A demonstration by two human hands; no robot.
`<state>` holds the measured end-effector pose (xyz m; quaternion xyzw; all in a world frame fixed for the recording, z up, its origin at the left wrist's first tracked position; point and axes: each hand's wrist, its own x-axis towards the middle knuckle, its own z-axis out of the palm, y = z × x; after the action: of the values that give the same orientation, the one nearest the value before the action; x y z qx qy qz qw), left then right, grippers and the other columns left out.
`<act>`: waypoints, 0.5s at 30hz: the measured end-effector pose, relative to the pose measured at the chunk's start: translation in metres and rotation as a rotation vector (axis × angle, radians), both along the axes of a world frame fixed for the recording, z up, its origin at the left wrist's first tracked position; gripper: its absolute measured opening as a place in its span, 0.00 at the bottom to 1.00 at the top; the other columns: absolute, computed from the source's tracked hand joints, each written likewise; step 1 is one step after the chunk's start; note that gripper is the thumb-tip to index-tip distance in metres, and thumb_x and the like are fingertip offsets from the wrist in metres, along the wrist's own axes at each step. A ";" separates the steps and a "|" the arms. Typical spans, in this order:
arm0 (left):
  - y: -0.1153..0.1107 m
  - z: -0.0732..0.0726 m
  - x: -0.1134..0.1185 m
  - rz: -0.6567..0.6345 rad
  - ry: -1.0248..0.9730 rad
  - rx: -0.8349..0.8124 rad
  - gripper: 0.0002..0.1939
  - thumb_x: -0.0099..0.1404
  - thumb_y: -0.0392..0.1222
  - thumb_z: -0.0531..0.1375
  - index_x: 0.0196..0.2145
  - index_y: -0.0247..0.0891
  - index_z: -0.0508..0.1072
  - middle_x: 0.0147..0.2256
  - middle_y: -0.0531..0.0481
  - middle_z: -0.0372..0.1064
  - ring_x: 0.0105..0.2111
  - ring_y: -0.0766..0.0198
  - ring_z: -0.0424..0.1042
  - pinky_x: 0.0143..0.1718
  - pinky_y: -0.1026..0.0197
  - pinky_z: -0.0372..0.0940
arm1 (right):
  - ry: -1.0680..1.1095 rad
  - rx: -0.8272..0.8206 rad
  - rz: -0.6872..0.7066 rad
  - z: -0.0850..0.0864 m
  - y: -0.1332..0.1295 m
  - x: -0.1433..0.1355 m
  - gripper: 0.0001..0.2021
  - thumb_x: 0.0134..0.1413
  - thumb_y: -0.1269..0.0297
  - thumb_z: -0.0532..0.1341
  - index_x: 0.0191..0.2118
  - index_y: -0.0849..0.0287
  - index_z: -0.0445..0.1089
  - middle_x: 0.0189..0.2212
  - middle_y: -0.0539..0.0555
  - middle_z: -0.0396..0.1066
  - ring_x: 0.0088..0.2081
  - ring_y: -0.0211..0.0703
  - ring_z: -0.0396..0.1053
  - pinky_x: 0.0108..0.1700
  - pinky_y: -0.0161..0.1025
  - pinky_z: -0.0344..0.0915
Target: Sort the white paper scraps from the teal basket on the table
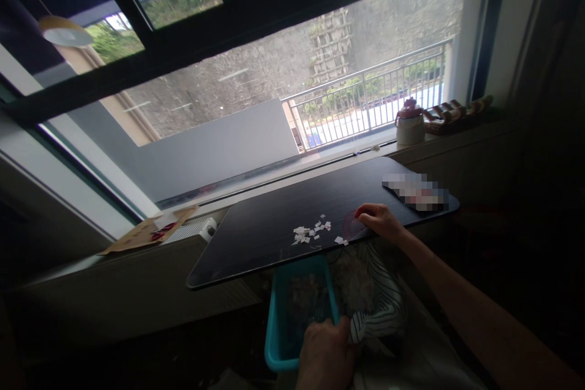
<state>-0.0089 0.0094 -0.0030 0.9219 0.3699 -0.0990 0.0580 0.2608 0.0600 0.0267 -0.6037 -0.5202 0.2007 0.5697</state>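
My right hand (378, 220) is closed over the near edge of the dark tabletop (269, 213). Its fingers pinch a thin, see-through round thing with a pink-red outline (351, 225); its exact kind is unclear. Beside it on the tabletop lie small white paper pieces (301, 233), some at the very edge. Lower down, my left hand (326, 350) is closed on a black-and-white striped cloth (386, 301), at the side of a teal plastic bin (273, 323). Pale scraps show inside the bin, and more lie in the cloth's fold.
A blurred-out flat object (415, 192) lies at the tabletop's right end. On the windowsill stand a white jug with a pink top (410, 125) and a basket of small items (450, 117). To the left are a brown paper bag (141, 234) and red-handled scissors (163, 231).
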 end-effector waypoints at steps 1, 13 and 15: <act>0.000 0.000 0.000 0.002 0.005 -0.005 0.11 0.60 0.40 0.51 0.39 0.42 0.70 0.34 0.47 0.71 0.35 0.55 0.69 0.34 0.59 0.59 | 0.004 -0.002 0.016 0.000 0.000 0.000 0.08 0.40 0.65 0.56 0.25 0.61 0.72 0.18 0.49 0.68 0.22 0.36 0.61 0.25 0.33 0.57; 0.000 -0.001 -0.001 0.000 -0.017 -0.006 0.11 0.60 0.39 0.52 0.40 0.42 0.70 0.35 0.47 0.71 0.35 0.55 0.69 0.34 0.59 0.58 | 0.026 -0.003 0.054 0.001 0.000 0.000 0.08 0.39 0.66 0.56 0.25 0.61 0.72 0.17 0.48 0.66 0.21 0.34 0.58 0.23 0.32 0.55; 0.000 -0.002 -0.001 -0.004 -0.028 0.001 0.11 0.60 0.39 0.52 0.39 0.42 0.70 0.34 0.47 0.71 0.34 0.55 0.69 0.34 0.59 0.58 | 0.025 -0.003 0.058 0.002 -0.001 0.000 0.09 0.40 0.65 0.56 0.26 0.61 0.72 0.18 0.48 0.67 0.21 0.34 0.58 0.23 0.32 0.55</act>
<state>-0.0096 0.0095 -0.0048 0.9240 0.3674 -0.0859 0.0623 0.2603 0.0592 0.0282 -0.5867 -0.5302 0.2254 0.5691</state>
